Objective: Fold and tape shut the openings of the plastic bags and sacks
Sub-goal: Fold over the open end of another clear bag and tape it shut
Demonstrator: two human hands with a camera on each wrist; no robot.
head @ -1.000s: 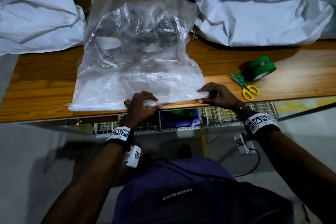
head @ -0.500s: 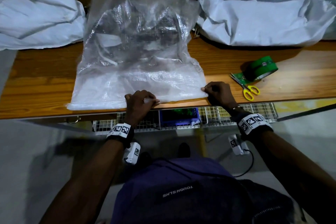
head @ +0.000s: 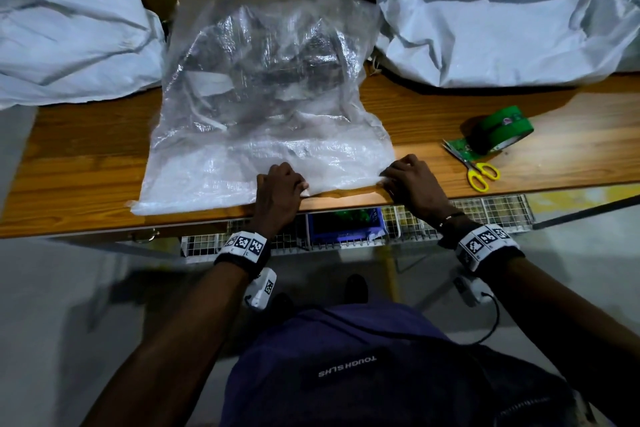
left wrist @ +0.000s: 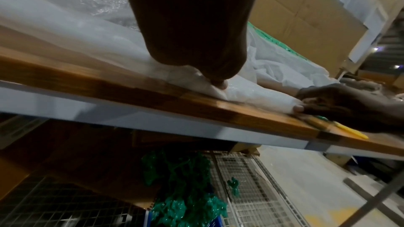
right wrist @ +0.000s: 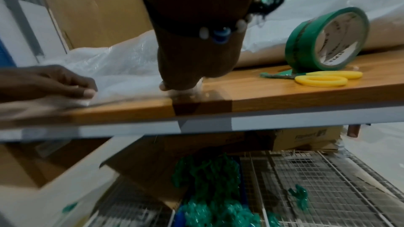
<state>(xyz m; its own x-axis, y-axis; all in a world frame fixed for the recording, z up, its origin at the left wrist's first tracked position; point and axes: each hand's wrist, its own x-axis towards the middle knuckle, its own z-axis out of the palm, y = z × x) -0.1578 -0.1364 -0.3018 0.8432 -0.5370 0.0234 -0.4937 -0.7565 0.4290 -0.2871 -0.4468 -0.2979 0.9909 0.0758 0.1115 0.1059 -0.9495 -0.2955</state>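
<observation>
Both hands are down on the near hem of the clear, crinkly woven plastic sack (head: 263, 107): left hand (head: 278, 189) has its grip curled, pinching the folded edge mid-hem; right hand (head: 410, 180) pinches the hem's right corner. The sack lies flat on the wooden surface (head: 79, 163), long axis running away from the person, opening at the near edge. The green tape roll (head: 502, 128) and yellow-handled scissors (head: 476, 170) sit to the right, with bare wood between them and the sack.

— any lettering to read?
— "tough slhs", upside down, white on the purple garment (head: 348, 366) at the bottom of the head view.
— on the green tape roll (right wrist: 327, 40)?
— printed inside the core, partly "supe", rest blurred.
</observation>
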